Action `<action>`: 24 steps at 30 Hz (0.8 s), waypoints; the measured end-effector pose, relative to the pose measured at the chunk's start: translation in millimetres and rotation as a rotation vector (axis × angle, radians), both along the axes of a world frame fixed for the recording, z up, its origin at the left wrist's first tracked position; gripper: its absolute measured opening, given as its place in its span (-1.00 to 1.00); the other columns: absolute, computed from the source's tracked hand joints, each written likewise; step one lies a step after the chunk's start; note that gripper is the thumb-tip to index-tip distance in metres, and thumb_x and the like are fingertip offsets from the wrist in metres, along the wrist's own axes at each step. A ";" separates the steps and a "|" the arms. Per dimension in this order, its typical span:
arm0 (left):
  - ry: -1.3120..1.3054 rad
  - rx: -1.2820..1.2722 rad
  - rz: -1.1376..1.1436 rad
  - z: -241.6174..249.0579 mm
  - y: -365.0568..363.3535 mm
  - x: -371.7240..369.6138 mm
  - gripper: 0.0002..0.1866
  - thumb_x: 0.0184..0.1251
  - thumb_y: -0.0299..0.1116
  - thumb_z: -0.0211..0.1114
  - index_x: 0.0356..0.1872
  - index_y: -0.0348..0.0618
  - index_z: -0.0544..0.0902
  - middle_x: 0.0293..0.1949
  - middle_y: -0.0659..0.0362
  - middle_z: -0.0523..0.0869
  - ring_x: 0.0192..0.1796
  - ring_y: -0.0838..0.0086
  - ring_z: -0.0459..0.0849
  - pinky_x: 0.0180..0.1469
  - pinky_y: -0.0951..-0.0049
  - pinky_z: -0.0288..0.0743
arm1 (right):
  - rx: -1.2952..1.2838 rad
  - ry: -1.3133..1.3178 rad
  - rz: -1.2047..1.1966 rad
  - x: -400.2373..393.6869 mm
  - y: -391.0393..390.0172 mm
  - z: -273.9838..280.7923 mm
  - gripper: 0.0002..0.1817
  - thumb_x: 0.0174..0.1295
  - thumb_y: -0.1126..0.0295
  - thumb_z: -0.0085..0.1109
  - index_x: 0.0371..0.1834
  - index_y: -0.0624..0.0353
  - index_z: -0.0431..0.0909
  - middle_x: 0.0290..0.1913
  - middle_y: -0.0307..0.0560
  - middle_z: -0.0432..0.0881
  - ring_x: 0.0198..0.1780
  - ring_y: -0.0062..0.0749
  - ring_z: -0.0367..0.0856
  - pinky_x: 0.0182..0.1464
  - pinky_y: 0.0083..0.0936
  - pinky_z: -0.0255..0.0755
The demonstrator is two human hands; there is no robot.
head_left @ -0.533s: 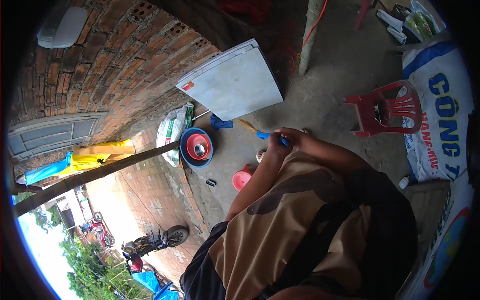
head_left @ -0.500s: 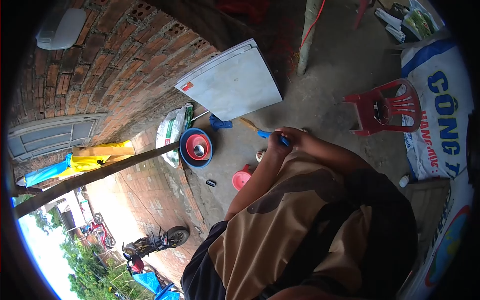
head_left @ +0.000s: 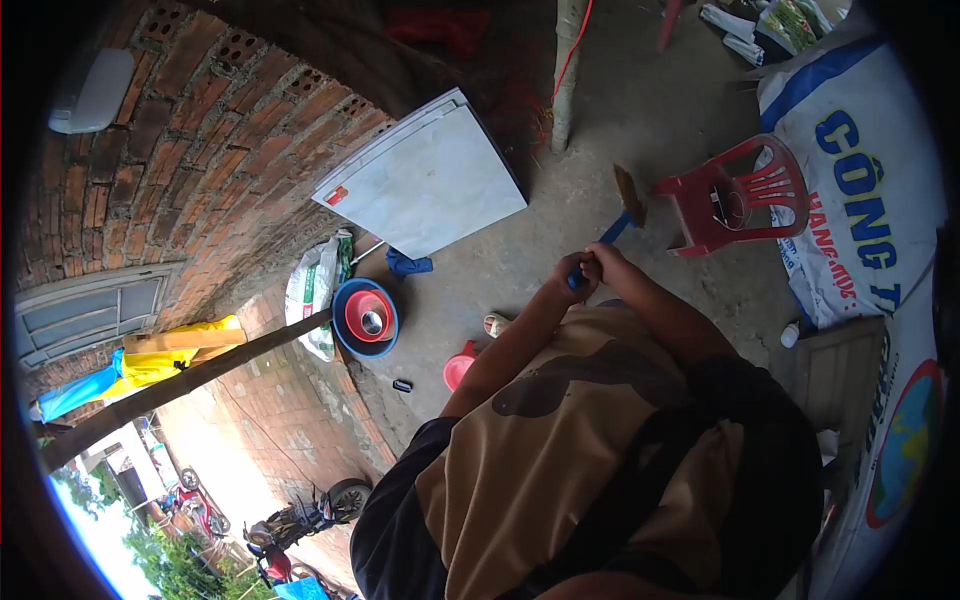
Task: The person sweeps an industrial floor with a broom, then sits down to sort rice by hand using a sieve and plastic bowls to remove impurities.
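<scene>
Both my hands are wrapped round the blue handle of a broom [head_left: 624, 205], held in front of my body. My left hand [head_left: 570, 275] is closed at the handle's near end, pressed against my right hand [head_left: 606, 264], which also grips it. Beyond my fists the handle slants up and to the right. Its brown bristle head is over the concrete floor, close to the legs of a red plastic chair [head_left: 735, 200]. Below the hands, a sandal-clad foot [head_left: 496, 325] shows beside my left forearm.
White boards [head_left: 425, 175] lean by the brick wall [head_left: 190, 160]. A blue basin [head_left: 343, 318] holds a red one. A pink stool [head_left: 458, 366] is partly behind my arm. A post [head_left: 566, 90] stands ahead; a large printed sack [head_left: 800, 95] is at right. A motorcycle [head_left: 300, 520] stands outside.
The broom's head has swung from the left of my hands to the upper right, near the red chair. Both hands keep their hold, and the view has shifted a little.
</scene>
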State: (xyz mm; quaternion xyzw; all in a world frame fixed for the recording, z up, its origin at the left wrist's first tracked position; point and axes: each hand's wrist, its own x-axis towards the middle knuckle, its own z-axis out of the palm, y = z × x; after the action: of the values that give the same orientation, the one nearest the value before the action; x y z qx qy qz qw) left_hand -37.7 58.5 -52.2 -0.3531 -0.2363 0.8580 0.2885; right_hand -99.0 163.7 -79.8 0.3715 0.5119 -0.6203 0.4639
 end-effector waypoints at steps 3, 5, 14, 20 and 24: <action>-0.029 0.086 0.023 -14.6 -18.6 17.9 -0.90 0.24 -0.46 0.08 -0.47 -0.19 0.44 -0.62 0.25 0.45 -0.62 0.56 0.46 -0.58 0.63 0.43 | 0.036 -0.035 0.095 11.0 -18.9 -66.7 -0.84 0.14 0.44 -0.02 -0.47 0.29 0.51 -0.56 0.07 0.61 -0.62 -0.22 0.64 -0.58 -0.46 0.62; -0.076 0.124 0.089 -22.1 -37.4 42.6 -0.91 0.24 -0.46 0.08 -0.44 -0.20 0.44 -0.62 0.25 0.46 -0.62 0.57 0.47 -0.58 0.63 0.44 | 0.015 -0.069 0.270 20.8 -36.8 -81.3 -0.83 0.16 0.43 -0.05 -0.47 0.28 0.50 -0.56 0.05 0.61 -0.61 -0.23 0.64 -0.56 -0.49 0.63; -0.433 -0.435 0.514 10.7 -87.4 140.5 -0.91 0.27 -0.39 0.01 -0.43 -0.10 0.40 -0.62 0.26 0.49 -0.66 0.57 0.50 -0.64 0.62 0.46 | -0.302 -0.210 0.983 105.0 -155.5 -17.3 -0.75 0.23 0.16 0.01 -0.53 0.02 0.42 -0.76 -0.40 0.35 -0.84 -0.75 0.26 -0.83 -0.83 0.20; -0.367 -0.476 0.574 40.0 -118.8 171.4 -0.84 0.31 -0.30 0.01 -0.45 -0.11 0.39 -0.66 0.25 0.45 -0.66 0.54 0.48 -0.65 0.57 0.43 | -0.276 -0.190 0.975 142.0 -189.8 -33.4 -0.74 0.23 0.11 0.05 -0.51 0.00 0.41 -0.78 -0.41 0.33 -0.87 -0.75 0.21 -0.88 -0.81 0.15; -0.209 -0.294 0.528 36.2 -138.3 200.0 -0.84 0.28 -0.35 0.04 -0.47 -0.13 0.38 -0.67 0.26 0.45 -0.66 0.56 0.49 -0.65 0.62 0.43 | -0.261 -0.163 1.077 146.1 -189.8 -22.3 -0.74 0.22 0.11 0.06 -0.51 0.00 0.41 -0.78 -0.41 0.33 -0.87 -0.75 0.21 -0.88 -0.80 0.15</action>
State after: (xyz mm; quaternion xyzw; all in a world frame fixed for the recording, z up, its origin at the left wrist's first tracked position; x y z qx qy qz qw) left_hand 162.3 -79.7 -16.0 -0.4037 -0.2214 0.8874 -0.0242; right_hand 47.1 -26.2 -102.1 0.0438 0.5105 -0.3233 0.7956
